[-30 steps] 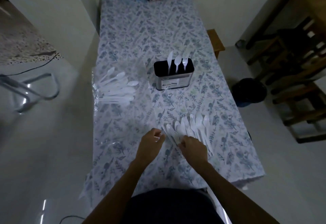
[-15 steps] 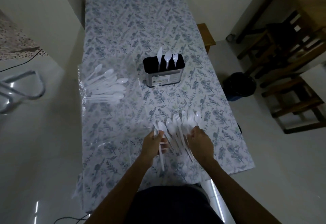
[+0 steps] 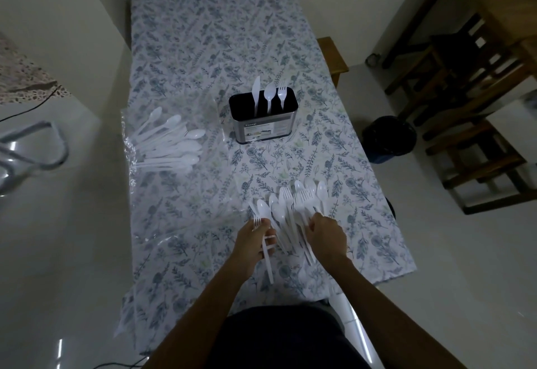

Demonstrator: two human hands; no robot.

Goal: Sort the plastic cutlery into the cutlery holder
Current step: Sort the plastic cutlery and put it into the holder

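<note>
Left hand [image 3: 252, 241] gripping one fork [image 3: 266, 248], lifted clear for carrying. Right hand [image 3: 327, 235] curled over nearby pile [image 3: 293, 208], grasp unclear, probably steadying it. Holder [image 3: 263, 118] standing farther back, knife, spoon, fork upright inside.

— What can't you make out?
— My right hand [image 3: 327, 235] covers the handles in the cutlery pile [image 3: 293, 208]. The holder [image 3: 263, 120] hides its three pieces' lower ends.
— And its label?
— Too small to read.

Left hand [image 3: 252, 241] grips a white fork [image 3: 266, 248]; right hand [image 3: 327, 235] beside it rests on the cutlery pile [image 3: 293, 208].
</note>
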